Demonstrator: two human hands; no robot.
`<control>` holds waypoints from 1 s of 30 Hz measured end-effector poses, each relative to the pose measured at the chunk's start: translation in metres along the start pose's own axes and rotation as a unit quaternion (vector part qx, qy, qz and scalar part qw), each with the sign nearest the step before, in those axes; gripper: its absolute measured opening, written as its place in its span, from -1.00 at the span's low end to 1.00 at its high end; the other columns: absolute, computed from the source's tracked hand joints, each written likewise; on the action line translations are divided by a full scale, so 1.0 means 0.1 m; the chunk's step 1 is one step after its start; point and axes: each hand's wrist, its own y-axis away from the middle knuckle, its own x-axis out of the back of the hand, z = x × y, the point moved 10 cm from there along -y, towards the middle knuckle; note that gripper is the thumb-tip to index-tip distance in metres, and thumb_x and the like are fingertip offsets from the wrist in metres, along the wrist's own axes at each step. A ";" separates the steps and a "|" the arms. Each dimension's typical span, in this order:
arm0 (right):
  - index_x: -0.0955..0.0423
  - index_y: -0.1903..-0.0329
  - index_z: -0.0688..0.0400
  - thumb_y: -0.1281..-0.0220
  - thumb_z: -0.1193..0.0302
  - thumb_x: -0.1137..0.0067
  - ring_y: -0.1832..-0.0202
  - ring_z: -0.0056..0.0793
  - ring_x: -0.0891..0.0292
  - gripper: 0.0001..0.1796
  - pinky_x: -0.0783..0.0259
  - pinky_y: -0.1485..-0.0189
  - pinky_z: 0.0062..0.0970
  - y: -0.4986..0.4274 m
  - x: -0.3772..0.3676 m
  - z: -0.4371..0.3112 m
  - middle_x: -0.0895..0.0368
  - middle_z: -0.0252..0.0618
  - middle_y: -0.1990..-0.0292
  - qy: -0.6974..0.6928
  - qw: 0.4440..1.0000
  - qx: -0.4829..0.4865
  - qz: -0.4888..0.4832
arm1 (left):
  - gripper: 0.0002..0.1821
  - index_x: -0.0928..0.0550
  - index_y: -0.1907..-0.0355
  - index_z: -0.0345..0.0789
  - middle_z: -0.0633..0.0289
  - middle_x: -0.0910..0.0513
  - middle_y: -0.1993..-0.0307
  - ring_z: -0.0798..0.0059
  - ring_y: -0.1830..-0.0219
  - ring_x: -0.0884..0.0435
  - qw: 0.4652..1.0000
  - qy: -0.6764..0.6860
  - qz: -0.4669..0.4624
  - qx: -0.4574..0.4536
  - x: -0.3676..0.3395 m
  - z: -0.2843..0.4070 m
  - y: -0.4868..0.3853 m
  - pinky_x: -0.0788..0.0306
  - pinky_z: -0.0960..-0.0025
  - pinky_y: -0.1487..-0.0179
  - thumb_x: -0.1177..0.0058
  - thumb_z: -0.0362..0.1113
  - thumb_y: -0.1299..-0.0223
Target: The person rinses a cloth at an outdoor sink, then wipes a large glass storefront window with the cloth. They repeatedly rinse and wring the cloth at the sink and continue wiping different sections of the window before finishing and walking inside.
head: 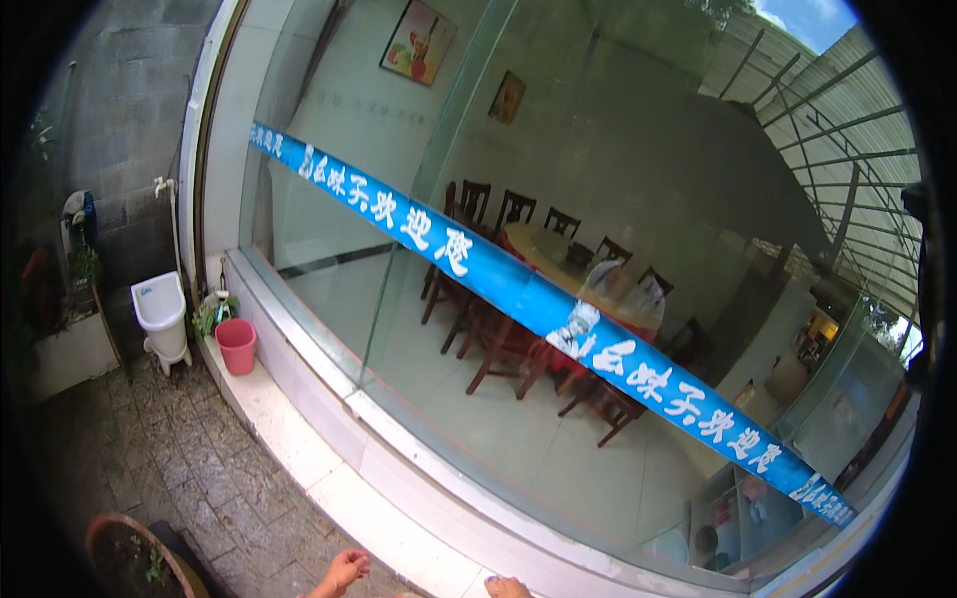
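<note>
My left hand [347, 572] is at the bottom edge of the view, over the paving beside the pale ledge. Its fingers are loosely curled and apart, with nothing visible in them. My right hand [508, 589] shows only in part at the same edge, in front of the ledge [351, 493]. Its fingers look bent, and a small dark spot shows at the tip; whether it holds something is unclear. Beyond both hands rises a large glass window [478, 404], crossed by a blue adhesive band [516, 288] with white writing.
Left of the window stand a pink bucket [237, 347], a white ceramic basin [162, 314] and a tap [164, 187]. A planter pot [142, 553] sits on the wet stone paving [209, 478]. Behind the glass are a round table [542, 247] and several wooden chairs [516, 209].
</note>
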 end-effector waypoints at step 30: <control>-0.50 -0.05 0.26 -0.21 0.10 -0.23 0.05 -0.47 -0.53 -0.48 -0.45 0.01 -0.49 1.05 -0.95 -1.11 -0.61 -0.21 0.08 -0.726 0.600 -0.192 0.275 | -0.63 -0.49 -0.13 -0.17 0.23 -0.62 0.07 0.46 0.15 -0.60 0.973 -0.153 -0.174 0.015 0.51 0.78 0.61 -0.48 0.39 0.11 -0.08 -0.14 -0.32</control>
